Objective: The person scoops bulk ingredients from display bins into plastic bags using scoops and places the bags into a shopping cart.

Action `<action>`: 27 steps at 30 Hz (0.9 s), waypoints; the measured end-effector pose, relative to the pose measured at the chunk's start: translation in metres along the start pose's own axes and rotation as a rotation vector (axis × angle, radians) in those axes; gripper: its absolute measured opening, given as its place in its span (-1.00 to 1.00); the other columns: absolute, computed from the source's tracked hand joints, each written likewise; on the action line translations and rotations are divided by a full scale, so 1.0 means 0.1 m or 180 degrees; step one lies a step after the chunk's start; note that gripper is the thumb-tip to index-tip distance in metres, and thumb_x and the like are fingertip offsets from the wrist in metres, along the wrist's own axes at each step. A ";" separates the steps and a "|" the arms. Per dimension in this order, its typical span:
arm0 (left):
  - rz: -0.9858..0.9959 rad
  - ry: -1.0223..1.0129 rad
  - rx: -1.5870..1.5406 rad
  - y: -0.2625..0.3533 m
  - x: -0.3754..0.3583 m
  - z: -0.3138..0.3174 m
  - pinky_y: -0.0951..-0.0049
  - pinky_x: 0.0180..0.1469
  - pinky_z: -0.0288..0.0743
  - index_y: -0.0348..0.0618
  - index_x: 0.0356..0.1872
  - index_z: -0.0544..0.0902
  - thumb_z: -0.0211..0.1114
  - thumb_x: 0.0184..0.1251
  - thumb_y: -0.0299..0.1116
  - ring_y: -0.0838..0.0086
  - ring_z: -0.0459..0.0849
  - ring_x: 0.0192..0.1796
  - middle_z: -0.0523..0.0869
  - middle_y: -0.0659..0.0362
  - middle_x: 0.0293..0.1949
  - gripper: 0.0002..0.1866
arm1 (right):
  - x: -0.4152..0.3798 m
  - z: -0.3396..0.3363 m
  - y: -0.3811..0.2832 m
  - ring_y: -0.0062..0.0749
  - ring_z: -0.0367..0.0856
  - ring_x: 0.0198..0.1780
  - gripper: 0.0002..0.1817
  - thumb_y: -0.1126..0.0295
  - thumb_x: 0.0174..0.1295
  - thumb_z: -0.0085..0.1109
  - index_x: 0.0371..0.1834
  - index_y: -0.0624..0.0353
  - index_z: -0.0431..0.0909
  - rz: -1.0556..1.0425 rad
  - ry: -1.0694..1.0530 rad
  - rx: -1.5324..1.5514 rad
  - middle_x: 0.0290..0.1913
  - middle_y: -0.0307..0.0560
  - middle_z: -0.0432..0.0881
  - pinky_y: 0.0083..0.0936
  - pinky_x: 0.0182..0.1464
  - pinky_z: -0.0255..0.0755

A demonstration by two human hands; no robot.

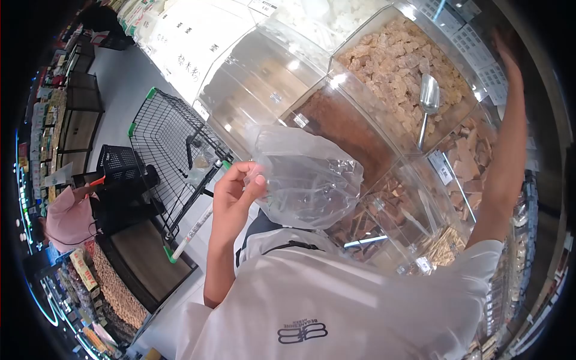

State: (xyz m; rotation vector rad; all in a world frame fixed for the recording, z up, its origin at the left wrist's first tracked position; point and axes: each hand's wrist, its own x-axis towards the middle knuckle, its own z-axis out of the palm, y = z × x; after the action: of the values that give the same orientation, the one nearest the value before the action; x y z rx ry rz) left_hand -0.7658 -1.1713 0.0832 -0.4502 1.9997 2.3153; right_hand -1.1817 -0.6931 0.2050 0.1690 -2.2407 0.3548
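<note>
My left hand (pixel 239 187) pinches the edge of a clear plastic bag (pixel 309 180), which hangs puffed out in front of my body. Its thumb and fingers are closed on the film. My right hand (pixel 507 51) reaches far out at the upper right, beside printed labels on the bins' edge; shadow hides its fingers. Between the arms lies a clear bin of amber rock sugar (pixel 390 72). A metal scoop (pixel 428 99) rests on the sugar with its handle toward me. Next to it is a bin of brown powder (pixel 348 129).
A black wire shopping cart (pixel 174 138) stands to the left. Beyond it, a person in a pink top (pixel 69 219) is by a dark basket (pixel 117 165). Bins of bark-like pieces (pixel 468 156) and thin sticks (pixel 444 246) lie at right. A nut display (pixel 117 288) sits lower left.
</note>
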 end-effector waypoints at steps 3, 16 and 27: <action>0.0067 0.0000 -0.0015 0.03 -0.01 -0.07 0.52 -0.15 0.60 -0.29 0.04 0.61 0.29 0.48 -0.42 0.62 0.62 -0.19 0.66 0.23 -0.15 -0.78 | -0.75 -0.18 -0.10 -0.15 0.74 -0.33 -0.66 0.18 0.35 0.20 0.02 0.19 0.64 0.0102 -0.0498 0.0193 -0.41 0.04 0.71 -0.32 -0.17 0.55; 0.0767 0.0037 0.0348 0.70 0.36 -0.29 0.58 -0.13 0.44 -0.28 0.04 0.63 0.29 0.48 -0.38 0.66 0.55 -0.23 0.63 0.30 -0.28 -0.77 | -2.78 -0.26 -0.83 0.24 0.70 -0.16 -0.66 0.24 0.15 0.20 -0.16 0.30 0.56 0.0584 -0.2525 -0.0866 -0.33 0.33 0.69 0.04 -0.08 0.55; 0.0732 -0.1480 0.0763 0.76 0.97 -0.13 0.59 -0.12 0.54 -0.28 0.06 0.66 0.31 0.45 -0.47 0.64 0.60 -0.19 0.71 0.23 -0.16 -0.77 | -2.28 -0.80 -0.79 0.26 0.66 -0.04 -0.64 0.22 0.26 0.14 -0.13 0.34 0.63 0.0767 -0.2638 -0.0410 -0.14 0.37 0.69 0.00 0.01 0.51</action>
State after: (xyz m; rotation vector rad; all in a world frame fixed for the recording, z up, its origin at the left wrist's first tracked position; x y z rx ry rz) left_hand -0.8729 -1.2109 0.1302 0.3193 2.1219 1.9991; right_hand -0.9586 -0.7435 0.0936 -0.0394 -3.1085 0.2952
